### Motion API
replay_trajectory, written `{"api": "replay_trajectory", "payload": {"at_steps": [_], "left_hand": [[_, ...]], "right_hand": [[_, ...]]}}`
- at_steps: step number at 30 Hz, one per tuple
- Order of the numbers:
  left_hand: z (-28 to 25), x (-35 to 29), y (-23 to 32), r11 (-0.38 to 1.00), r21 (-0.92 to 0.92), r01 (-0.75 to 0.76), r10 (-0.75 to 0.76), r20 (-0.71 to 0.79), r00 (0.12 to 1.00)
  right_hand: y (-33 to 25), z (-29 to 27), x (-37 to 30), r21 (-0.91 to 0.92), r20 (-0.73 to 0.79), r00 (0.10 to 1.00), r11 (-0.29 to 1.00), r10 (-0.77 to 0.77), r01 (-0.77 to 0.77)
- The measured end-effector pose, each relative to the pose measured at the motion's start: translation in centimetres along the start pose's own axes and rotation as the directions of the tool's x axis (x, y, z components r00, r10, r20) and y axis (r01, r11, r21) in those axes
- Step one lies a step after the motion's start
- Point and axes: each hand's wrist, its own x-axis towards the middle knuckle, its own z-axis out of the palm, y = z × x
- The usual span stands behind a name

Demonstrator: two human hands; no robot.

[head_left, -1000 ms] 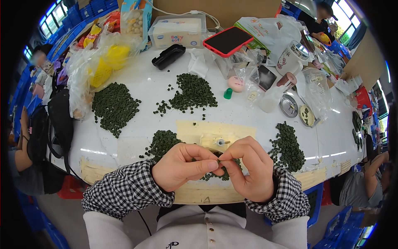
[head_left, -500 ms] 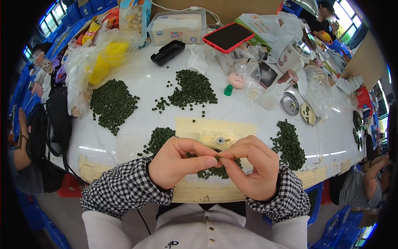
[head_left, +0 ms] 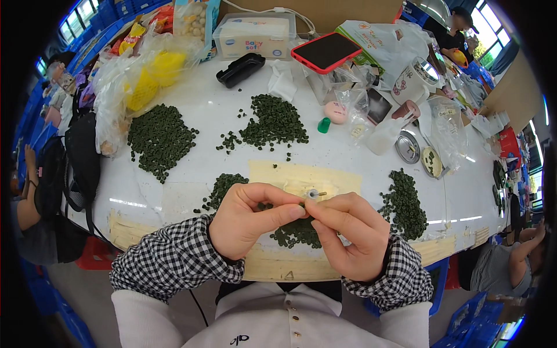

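My left hand (head_left: 241, 220) pinches a small dark green piece (head_left: 301, 205) between thumb and forefinger, mostly hidden by the fingertips. My right hand (head_left: 355, 232) meets it there, its fingers closed at the same spot. Below the fingertips lies a heap of similar small round green pieces (head_left: 295, 233), partly covered by both hands. Just beyond, a small fixture with a short metal pin (head_left: 314, 194) stands on a strip of yellowish tape (head_left: 342, 177). Left of my left hand is another green heap (head_left: 223, 190), and one more (head_left: 404, 204) lies right of my right hand.
Farther out are two larger green heaps, one at left (head_left: 161, 141) and one at the middle (head_left: 274, 120). A black case (head_left: 241, 70), a red-edged phone (head_left: 326, 52), a white mug (head_left: 411, 84) and round tins (head_left: 408, 147) stand beyond. Plastic bags (head_left: 113, 110) crowd the left.
My joined fingertips have risen slightly away from me, and the green piece shows less between them. The whole view has shifted a little.
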Motion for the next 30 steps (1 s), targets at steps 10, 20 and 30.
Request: {"api": "replay_trajectory", "payload": {"at_steps": [10,20,30], "left_hand": [[-0.5,0.3,0.6,0.989,0.116,0.098,-0.113,0.138,0.984],[0.1,0.0,1.4,0.941,0.337,-0.026,-0.018,0.127,0.992],[0.1,-0.2,1.0,0.919,0.384,-0.09,0.057,0.095,0.994]], "right_hand": [[-0.2,-0.9,0.3,0.11,0.074,0.995,0.991,0.064,-0.072],[0.4,-0.6,0.3,-0.077,0.032,0.997,0.994,-0.069,0.072],[0.8,-0.2,0.2,-0.124,0.002,0.99,0.983,-0.139,0.138]]}}
